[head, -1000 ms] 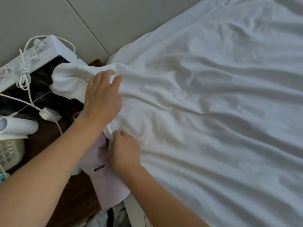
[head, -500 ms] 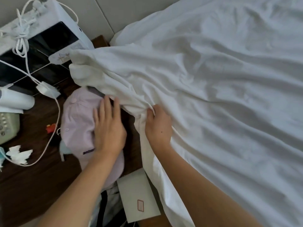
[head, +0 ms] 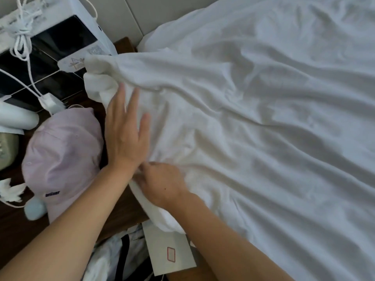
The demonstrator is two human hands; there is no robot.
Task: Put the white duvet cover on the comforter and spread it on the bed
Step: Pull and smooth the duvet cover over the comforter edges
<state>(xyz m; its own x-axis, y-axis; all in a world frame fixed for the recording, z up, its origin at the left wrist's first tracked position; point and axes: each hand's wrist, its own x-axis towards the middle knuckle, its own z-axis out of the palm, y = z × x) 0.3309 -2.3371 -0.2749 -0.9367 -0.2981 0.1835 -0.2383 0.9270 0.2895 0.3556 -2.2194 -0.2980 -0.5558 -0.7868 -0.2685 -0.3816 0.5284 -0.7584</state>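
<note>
a wrinkled white duvet cover [head: 253, 122] lies spread over the bed, its bunched corner hanging over the edge of a dark wooden nightstand [head: 125, 209]. the person's left hand [head: 126, 134] rests flat on that corner, fingers straight and spread. just below it, the right hand [head: 162, 183] pinches a fold of the cover's edge. a pale pink cap [head: 60, 157] sits on the nightstand beside a white envelope [head: 168, 252] and white cables [head: 22, 45]

Duvet cover [head: 253, 118]: white matt cloth, soft, creased. Cap [head: 60, 155]: pale lilac woven cloth, matt. Desk [head: 18, 230]: dark wood, smooth, slight sheen. Envelope [head: 168, 252]: matt paper. Box [head: 60, 35] w/ glossy black panel.
</note>
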